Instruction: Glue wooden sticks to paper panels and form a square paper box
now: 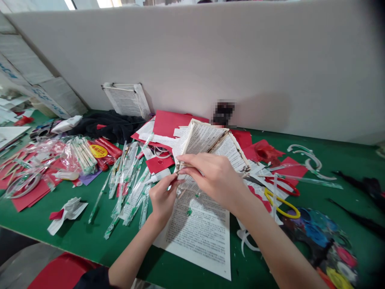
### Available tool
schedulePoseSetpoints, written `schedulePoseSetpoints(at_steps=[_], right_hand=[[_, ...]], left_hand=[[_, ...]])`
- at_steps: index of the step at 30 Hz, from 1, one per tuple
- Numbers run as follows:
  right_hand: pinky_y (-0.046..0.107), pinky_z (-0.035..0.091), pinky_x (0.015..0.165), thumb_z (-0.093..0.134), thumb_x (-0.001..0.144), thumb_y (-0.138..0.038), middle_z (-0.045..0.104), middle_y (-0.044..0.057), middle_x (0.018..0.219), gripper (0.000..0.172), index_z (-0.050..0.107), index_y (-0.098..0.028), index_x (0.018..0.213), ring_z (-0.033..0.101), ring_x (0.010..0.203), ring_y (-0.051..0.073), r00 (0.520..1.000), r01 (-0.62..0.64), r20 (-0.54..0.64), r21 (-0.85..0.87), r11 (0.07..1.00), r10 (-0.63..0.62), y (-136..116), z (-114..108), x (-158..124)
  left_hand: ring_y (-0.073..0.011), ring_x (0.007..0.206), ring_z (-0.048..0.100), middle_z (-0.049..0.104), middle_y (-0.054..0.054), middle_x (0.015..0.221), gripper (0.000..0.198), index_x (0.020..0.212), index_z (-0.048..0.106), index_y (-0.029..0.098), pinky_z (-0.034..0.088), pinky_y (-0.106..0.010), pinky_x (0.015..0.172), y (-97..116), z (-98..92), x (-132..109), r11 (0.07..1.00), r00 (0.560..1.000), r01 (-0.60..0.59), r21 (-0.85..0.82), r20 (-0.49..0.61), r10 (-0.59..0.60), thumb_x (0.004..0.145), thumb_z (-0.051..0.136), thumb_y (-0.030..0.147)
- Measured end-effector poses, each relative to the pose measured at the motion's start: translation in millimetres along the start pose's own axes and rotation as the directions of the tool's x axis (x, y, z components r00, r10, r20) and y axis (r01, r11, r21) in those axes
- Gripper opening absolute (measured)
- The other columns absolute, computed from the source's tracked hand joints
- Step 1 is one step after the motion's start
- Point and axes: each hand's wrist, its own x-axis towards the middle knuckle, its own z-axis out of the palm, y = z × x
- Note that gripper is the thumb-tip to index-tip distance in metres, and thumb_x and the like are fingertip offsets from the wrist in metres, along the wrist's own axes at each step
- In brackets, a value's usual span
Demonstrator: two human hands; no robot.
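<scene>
Over the middle of the green surface (75, 224), you hold a printed paper panel (207, 146) raised above the papers beneath it. Panel notes: dense small print on pale paper, edged by thin pale strips that form a tilted frame, with a further strip running diagonally across the page. Brown marks line the strips; their cause cannot be told.

Your left hand (164, 200) is curled, its fingertips pinching the panel's lower corner. Your right hand (213, 176) lies just above, fingers pressed together and reaching to the same corner, pinching the frame edge there. Its thumb is hard to make out.

Directly below, a large printed sheet (195, 237) lies flat, with small green scraps on it. To the left of your hands: scattered plastic-sleeved sticks (126, 188) with green print, and a bagged bundle of wooden sticks (80, 156). To the right: red-handled scissors (282, 186), a yellow loop handle (281, 204), and a paint-covered palette (315, 235). Farther back: red card (177, 124), black cloth (108, 126), and a similar framed printed sheet (126, 99) leaning against the white partition (180, 60).
</scene>
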Motion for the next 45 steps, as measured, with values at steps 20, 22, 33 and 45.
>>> schedulePoseSetpoints(at_steps=[20,22,33,45], right_hand=[[0.035,0.049,0.079,0.062,0.086,-0.028,0.071,0.009,0.096,0.042,0.057,-0.012,0.124,0.063,0.089,0.022,0.997,0.035,-0.058,-0.202,0.979,-0.048,5,-13,-18],[0.038,0.049,0.087,0.062,0.086,-0.031,0.070,0.011,0.107,0.042,0.056,-0.015,0.124,0.063,0.099,0.024,0.977,-0.023,-0.211,-0.174,0.984,-0.014,8,-22,-25],[0.048,0.051,0.086,0.061,0.079,-0.056,0.069,0.013,0.112,0.046,0.066,-0.022,0.109,0.064,0.102,0.031,0.375,-0.780,-0.332,0.392,0.488,0.866,70,-33,-51],[0.042,0.056,0.087,0.039,0.088,-0.063,0.072,0.004,0.111,0.051,0.068,-0.031,0.115,0.065,0.108,0.027,0.489,-0.773,-0.100,0.412,0.483,0.867,59,-48,-51]], left_hand=[[-0.0137,0.057,0.068,0.074,-0.002,0.072,0.009,0.084,0.070,0.017,0.057,-0.023,0.056,4,21.8,-10,0.999,0.997,0.000,0.041,-0.075,0.003,0.083,0.064,0.024],[-0.0128,0.056,0.067,0.073,-0.001,0.072,0.008,0.085,0.069,0.018,0.057,-0.023,0.056,4,21.5,-9,0.998,0.996,-0.035,0.047,-0.082,0.039,0.082,0.066,0.024],[-0.0154,0.069,0.068,0.072,-0.005,0.082,0.008,0.089,0.063,0.017,0.056,-0.025,0.064,-1,20.1,-11,0.991,0.994,-0.105,0.085,0.045,0.101,0.081,0.065,0.016],[-0.0143,0.055,0.063,0.064,-0.002,0.063,0.011,0.071,0.061,0.017,0.052,-0.023,0.052,-3,17.6,-14,0.988,0.973,-0.127,0.088,0.203,0.107,0.082,0.059,0.016]])
